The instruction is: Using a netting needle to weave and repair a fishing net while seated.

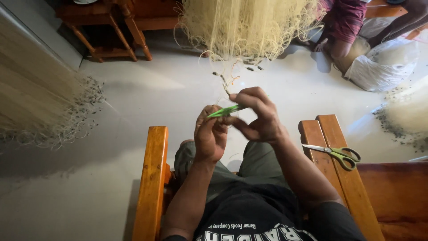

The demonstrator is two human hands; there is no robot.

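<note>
My left hand point(210, 134) and my right hand point(258, 115) meet in front of my knees over a slim green netting needle point(225, 110). The right hand's fingers pinch the needle's far end, and the left hand's fingers close around its near end. Thin pale line runs from the needle up to a hanging bundle of cream fishing net point(247, 27). Small dark weights point(223, 79) dangle on the strands just beyond my hands.
I sit in a wooden chair; green-handled scissors point(336, 154) lie on its right armrest point(332, 147), the left armrest point(151, 178) is bare. More net with dark weights point(44, 102) is piled left. Another person point(345, 27) sits beside white sacks point(379, 67) at the back right. Wooden furniture legs point(120, 35) stand behind.
</note>
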